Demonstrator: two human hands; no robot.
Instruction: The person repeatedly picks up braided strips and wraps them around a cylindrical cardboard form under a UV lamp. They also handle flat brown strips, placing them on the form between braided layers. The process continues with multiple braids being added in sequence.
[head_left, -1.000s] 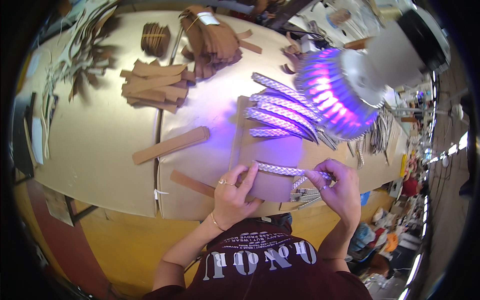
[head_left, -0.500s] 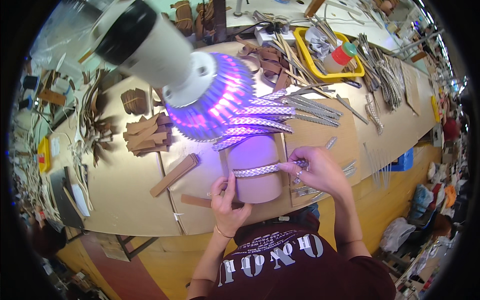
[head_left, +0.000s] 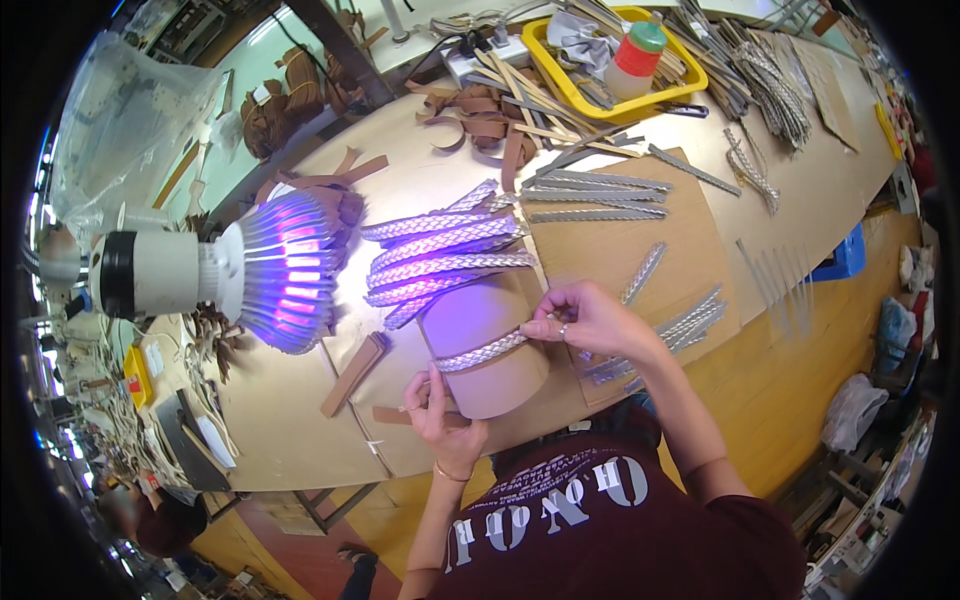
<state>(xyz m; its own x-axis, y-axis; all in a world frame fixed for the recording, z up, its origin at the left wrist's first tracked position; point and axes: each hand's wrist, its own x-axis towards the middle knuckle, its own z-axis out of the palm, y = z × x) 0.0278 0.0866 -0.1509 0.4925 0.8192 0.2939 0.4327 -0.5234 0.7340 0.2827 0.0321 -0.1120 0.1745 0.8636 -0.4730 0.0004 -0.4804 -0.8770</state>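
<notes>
A silvery braided strap (head_left: 485, 354) lies across a brown rounded form (head_left: 505, 388) at the table's front edge. At the strap's left end, my left hand (head_left: 440, 420) presses with its fingertips, its thumb tucked low by the form. My right hand (head_left: 590, 322) pinches the other end between thumb and fingers, over the form's right side. Just beyond, a pile of similar braided straps (head_left: 445, 262) glows purple under a large finned lamp (head_left: 285, 270). More short braided strips (head_left: 690, 325) lie on cardboard right of my right hand.
Brown strips (head_left: 355, 372) lie stacked to the left. Grey braided strips (head_left: 598, 197) rest beyond the form. A yellow tray (head_left: 690, 88) at the back holds a bottle (head_left: 635, 62) with a red band and green top. The lamp overhangs the table's left side.
My view has shifted, so the lamp now appears farther left and uncovers the strap pile. Both hands stay at the strap's ends; the end that stuck out past my right fingers is now hidden.
</notes>
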